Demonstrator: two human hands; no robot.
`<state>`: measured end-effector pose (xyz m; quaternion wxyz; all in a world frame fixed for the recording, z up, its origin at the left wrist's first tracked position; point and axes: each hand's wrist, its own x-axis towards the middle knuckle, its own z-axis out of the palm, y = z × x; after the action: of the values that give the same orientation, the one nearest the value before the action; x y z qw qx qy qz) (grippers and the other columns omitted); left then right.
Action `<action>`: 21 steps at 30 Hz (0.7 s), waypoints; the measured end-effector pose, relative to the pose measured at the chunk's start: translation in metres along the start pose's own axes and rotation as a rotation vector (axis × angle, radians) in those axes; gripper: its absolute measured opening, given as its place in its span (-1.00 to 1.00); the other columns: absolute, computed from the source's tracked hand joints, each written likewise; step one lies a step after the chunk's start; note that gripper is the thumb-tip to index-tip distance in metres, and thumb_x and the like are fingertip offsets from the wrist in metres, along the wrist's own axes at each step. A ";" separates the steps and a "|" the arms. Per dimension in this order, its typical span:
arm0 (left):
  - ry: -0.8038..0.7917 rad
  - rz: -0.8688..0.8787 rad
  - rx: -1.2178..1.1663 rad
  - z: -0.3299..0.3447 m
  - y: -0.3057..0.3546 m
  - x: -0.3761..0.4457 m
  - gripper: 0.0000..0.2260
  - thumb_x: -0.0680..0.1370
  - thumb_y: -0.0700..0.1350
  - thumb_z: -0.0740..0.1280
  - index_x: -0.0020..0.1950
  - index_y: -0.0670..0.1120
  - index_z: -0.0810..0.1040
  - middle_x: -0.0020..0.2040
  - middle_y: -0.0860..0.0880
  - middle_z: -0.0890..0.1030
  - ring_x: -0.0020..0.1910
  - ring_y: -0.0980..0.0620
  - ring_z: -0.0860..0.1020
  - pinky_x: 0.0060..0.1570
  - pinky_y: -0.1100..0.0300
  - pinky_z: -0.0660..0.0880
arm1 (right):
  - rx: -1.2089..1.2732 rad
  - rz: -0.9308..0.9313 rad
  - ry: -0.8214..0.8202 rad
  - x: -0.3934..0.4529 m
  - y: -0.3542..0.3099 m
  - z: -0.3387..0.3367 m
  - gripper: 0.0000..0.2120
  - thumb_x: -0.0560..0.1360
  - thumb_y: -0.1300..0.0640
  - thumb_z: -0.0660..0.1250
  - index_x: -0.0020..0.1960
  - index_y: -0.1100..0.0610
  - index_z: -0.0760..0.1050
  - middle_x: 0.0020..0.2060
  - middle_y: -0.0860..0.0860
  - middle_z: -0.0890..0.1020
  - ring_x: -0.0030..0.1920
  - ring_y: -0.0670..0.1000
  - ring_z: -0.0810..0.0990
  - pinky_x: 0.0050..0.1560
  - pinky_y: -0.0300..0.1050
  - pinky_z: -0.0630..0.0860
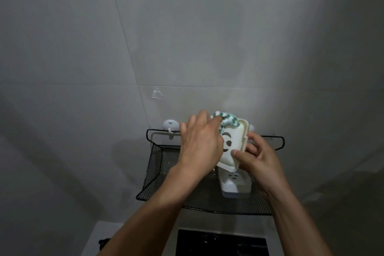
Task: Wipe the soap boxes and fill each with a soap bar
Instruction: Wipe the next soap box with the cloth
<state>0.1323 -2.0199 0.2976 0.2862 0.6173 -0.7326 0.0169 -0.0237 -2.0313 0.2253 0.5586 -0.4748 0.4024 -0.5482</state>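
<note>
Left hand (199, 143) covers most of the cloth (226, 119) & the left part of the held soap box (234, 143). Second soap box (234, 185) partly hidden behind it; contents can't be told. Black object (220, 243) cut off at btm edge.

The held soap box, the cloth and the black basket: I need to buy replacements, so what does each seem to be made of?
Soap box: probably moulded plastic, cream, smooth with a slight sheen, with clean cut-out drain holes. Cloth: soft woven or knitted fabric, green and white, bunched under the left hand. Basket: apparently black-coated metal mesh on a wire rim.
</note>
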 end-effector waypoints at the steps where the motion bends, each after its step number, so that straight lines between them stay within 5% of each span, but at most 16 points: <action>1: 0.006 0.005 -0.042 0.000 0.002 0.000 -0.67 0.55 -0.16 0.24 0.32 -0.05 0.50 0.00 -0.03 0.42 0.02 -0.07 0.40 0.02 -0.01 0.30 | 0.000 -0.011 0.006 0.000 -0.001 0.000 -0.51 0.45 0.48 0.40 0.24 0.04 0.50 0.03 0.08 0.74 -0.01 0.07 0.74 -0.19 -0.15 0.64; 7: 0.013 0.000 -0.238 -0.003 0.001 0.000 -0.59 0.53 -0.26 0.26 0.33 0.04 0.52 -0.02 0.00 0.39 0.06 -0.03 0.39 0.08 -0.04 0.35 | 0.058 -0.001 -0.095 0.001 -0.004 -0.002 -0.30 0.40 0.45 0.46 0.39 -0.05 0.36 0.10 0.10 0.72 0.11 0.06 0.71 -0.08 -0.15 0.64; 11: -0.020 0.037 -0.243 -0.005 -0.003 -0.001 -0.62 0.51 -0.24 0.26 0.25 0.08 0.59 -0.02 0.01 0.40 0.07 -0.04 0.39 0.07 -0.06 0.33 | 0.222 0.112 -0.131 -0.001 -0.010 -0.002 -0.43 0.31 0.16 0.58 0.26 0.07 0.43 0.15 0.20 0.68 0.16 0.16 0.68 0.03 -0.01 0.64; 16: -0.023 0.133 -0.187 -0.004 0.002 -0.006 -0.61 0.49 -0.26 0.26 0.23 0.10 0.58 -0.03 0.02 0.40 0.03 -0.01 0.39 0.03 -0.05 0.32 | 0.302 0.143 -0.110 0.002 -0.010 -0.002 -0.26 0.19 -0.05 0.71 0.23 0.14 0.45 0.14 0.22 0.68 0.18 0.22 0.67 0.02 0.17 0.64; 21: 0.011 0.112 -0.065 -0.002 0.007 -0.005 -0.61 0.51 -0.23 0.26 0.32 0.02 0.50 -0.01 0.01 0.41 0.02 -0.03 0.39 0.00 0.01 0.28 | 0.284 0.111 -0.080 0.002 -0.004 0.001 -0.49 0.32 0.06 0.59 0.22 0.03 0.52 0.08 0.18 0.70 0.08 0.12 0.71 -0.04 0.09 0.65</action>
<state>0.1269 -2.0130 0.2996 0.3087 0.5654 -0.7648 0.0123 -0.0234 -2.0333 0.2300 0.6650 -0.3898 0.3239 -0.5486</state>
